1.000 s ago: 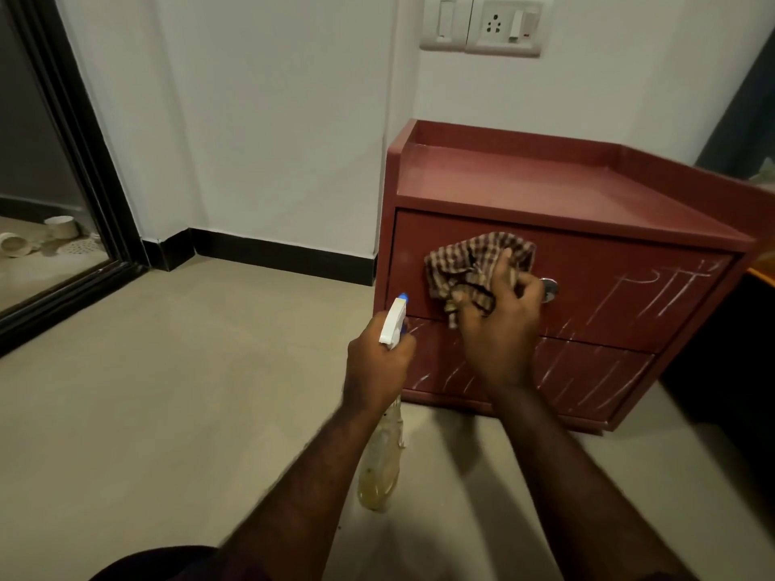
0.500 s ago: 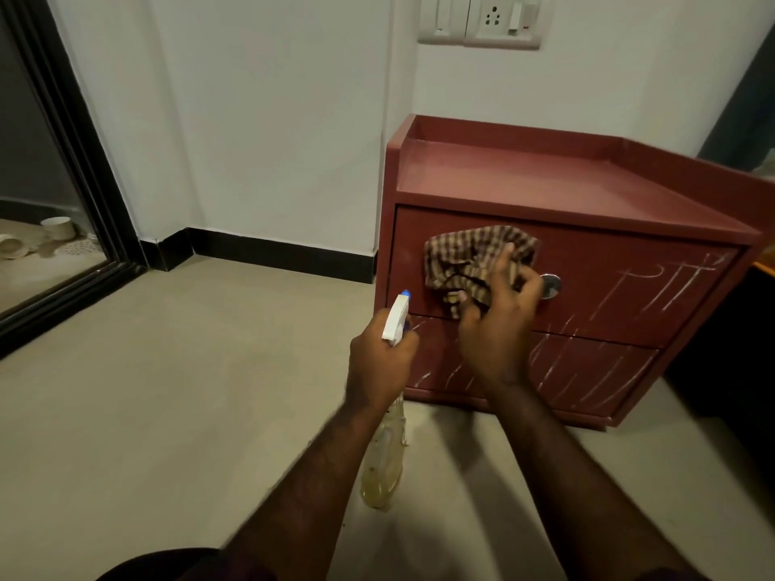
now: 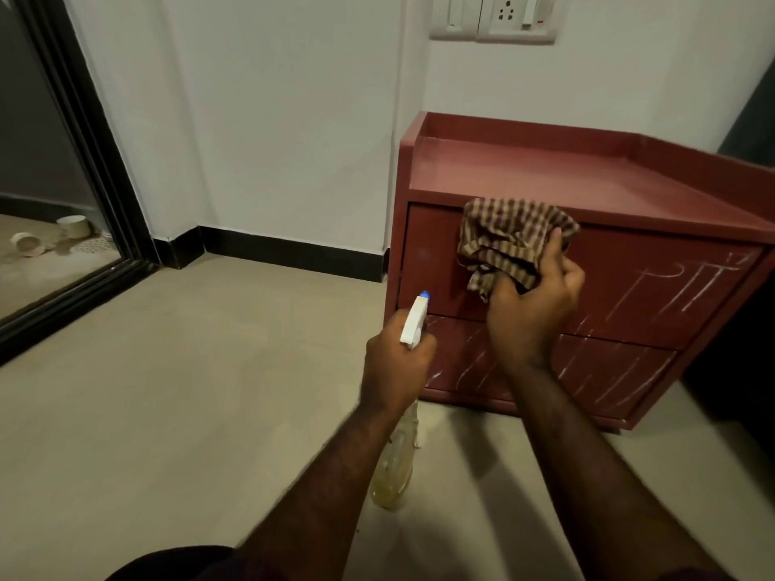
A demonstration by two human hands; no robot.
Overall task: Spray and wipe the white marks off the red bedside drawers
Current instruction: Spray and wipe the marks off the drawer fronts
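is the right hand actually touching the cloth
Touching. The head view shows the right hand gripping the bunched cloth, fingers curled round its lower folds.

We count one red cabinet (image 3: 545, 178) with two drawers (image 3: 654, 287), one checked cloth (image 3: 507, 241), one spray bottle (image 3: 413, 325), one left hand (image 3: 394, 366), one right hand (image 3: 530, 316), two wall plates (image 3: 518, 18) and two small pots (image 3: 74, 226) on the floor.
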